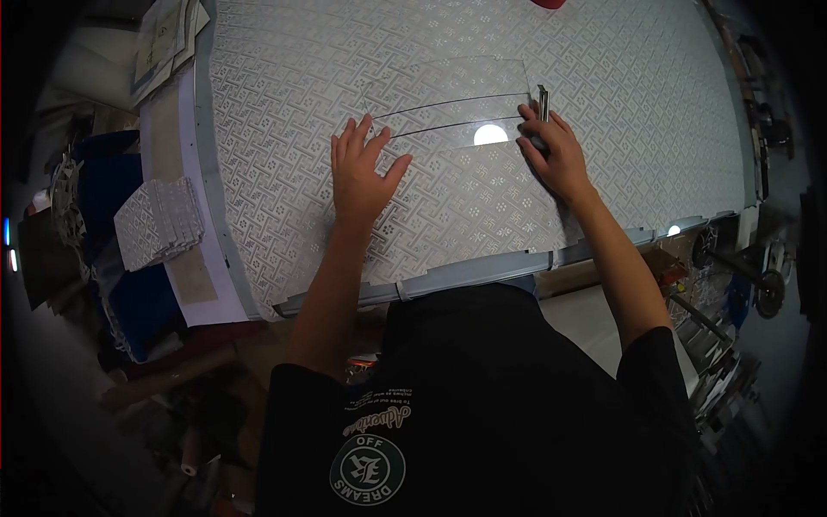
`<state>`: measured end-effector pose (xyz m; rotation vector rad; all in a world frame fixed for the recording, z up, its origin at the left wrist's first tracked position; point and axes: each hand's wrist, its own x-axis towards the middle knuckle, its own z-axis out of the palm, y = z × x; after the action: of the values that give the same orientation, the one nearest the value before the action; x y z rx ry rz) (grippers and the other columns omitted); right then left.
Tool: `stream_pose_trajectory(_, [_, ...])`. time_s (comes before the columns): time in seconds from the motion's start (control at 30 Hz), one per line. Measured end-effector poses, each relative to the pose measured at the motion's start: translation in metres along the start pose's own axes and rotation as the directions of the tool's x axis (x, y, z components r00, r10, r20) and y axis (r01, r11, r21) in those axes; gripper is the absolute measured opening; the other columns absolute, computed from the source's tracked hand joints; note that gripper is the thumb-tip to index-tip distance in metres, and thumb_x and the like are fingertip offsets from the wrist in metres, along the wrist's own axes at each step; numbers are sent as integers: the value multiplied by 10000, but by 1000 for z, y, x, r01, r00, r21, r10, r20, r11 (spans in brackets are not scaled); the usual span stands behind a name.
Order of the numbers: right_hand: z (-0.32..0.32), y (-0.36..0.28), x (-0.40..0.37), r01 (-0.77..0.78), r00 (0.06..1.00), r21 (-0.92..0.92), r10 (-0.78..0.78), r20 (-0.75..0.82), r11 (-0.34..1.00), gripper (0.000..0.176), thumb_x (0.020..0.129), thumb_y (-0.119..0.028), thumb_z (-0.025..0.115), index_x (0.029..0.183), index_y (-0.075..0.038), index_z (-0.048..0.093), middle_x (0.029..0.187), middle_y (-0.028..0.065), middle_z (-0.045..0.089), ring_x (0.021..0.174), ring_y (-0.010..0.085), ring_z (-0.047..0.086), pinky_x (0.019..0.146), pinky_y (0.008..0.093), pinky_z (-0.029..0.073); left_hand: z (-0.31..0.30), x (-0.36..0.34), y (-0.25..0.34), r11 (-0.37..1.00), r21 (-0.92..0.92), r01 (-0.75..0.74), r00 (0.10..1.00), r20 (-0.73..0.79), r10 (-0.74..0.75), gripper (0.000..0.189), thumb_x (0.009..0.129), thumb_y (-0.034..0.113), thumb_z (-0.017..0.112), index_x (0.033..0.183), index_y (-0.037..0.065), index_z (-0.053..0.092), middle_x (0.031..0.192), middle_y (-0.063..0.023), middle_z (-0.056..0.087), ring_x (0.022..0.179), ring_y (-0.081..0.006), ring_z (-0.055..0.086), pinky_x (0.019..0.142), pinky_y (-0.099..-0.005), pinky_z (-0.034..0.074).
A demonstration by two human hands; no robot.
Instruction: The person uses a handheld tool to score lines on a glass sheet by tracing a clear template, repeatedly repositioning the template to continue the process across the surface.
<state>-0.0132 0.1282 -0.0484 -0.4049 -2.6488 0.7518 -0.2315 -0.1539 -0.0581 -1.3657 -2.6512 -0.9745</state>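
Observation:
A transparent template (448, 129) with two dark, slightly curved lines across it lies flat on a silver-grey patterned sheet (448, 207). At its left end, my left hand (362, 177) rests with fingers spread, the fingertips on or beside the template's edge. My right hand (558, 155) is at the opposite end, fingers closed around a slim metal utility knife (543, 103) that points away from me. Its blade tip is too small to make out. A round light reflection shines on the template near my right hand.
Cut patterned pieces (159, 222) are stacked on the left side, beyond the sheet's edge. Papers or boards (168, 43) lie at the upper left. A grey-blue table edge (474, 263) runs in front of my body. Part of a red object (548, 3) shows at the top.

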Motion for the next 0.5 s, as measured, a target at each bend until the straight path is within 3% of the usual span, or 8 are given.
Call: stream_pose_trajectory(0.5, [0, -2, 0, 0, 1000, -5, 0, -16, 1000, 211, 901, -124, 745, 1079, -49, 658, 1390, 68, 689, 1289, 282, 635, 1173, 464, 405, -1, 1, -1, 1000, -16, 7, 1000, -4, -7, 529, 824, 359, 858, 1266, 96, 733, 1509, -159, 565, 1456, -412, 437, 1221, -625, 259])
